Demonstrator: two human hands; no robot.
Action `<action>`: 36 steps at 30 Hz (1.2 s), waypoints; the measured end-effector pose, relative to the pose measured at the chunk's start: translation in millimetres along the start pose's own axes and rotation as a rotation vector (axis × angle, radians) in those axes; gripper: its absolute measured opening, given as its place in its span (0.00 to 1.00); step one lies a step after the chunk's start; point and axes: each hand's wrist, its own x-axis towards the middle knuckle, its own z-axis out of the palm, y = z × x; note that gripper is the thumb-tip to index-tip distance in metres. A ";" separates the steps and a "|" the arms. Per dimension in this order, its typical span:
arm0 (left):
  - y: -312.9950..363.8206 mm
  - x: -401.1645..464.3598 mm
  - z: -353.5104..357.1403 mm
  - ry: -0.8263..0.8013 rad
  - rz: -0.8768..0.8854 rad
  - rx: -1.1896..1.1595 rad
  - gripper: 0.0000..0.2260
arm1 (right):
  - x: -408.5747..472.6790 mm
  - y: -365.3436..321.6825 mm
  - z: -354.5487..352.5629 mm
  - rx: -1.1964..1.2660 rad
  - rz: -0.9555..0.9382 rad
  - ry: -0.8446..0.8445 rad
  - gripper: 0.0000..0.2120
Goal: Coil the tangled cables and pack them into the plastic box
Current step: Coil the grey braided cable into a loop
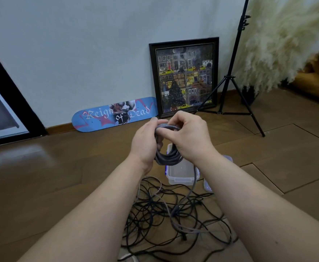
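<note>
Two bare hands meet in mid-air over a wooden floor (pixel 60 176). The left hand (pixel 145 140) curls its fingers round a coil of grey braided cable (pixel 167 156), its grip closed on the loops, which hang down below it. The right hand (pixel 188 133), touching the left, pinches the top of the same coil between thumb and fingers. From the coil's lower right side a loose grey length drops to the floor.

Directly beneath the grip, partly hidden by the coil, sits a clear plastic box (pixel 181 173), open at the top. Just right of the box lies what looks like its lid (pixel 207 185). Nearer the person than the grip, a tangle of black cables (pixel 173 218) sprawls on the floor between the forearms.

Beyond the grip, a blue skateboard deck (pixel 115 114) and a framed picture (pixel 185 76) lean against the wall, with a black tripod (pixel 234 76) to the right.
</note>
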 end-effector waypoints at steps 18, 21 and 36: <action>8.3 -6.6 -8.3 -0.091 0.058 -0.076 0.14 | 8.1 5.6 -21.1 0.316 0.035 -0.037 0.04; 9.2 -6.7 -5.6 -0.043 0.064 -0.134 0.13 | 7.9 6.9 -13.9 0.459 0.137 -0.042 0.06; 10.5 -9.4 15.3 0.286 0.044 -0.309 0.16 | -10.8 11.0 7.1 0.418 0.166 -0.112 0.17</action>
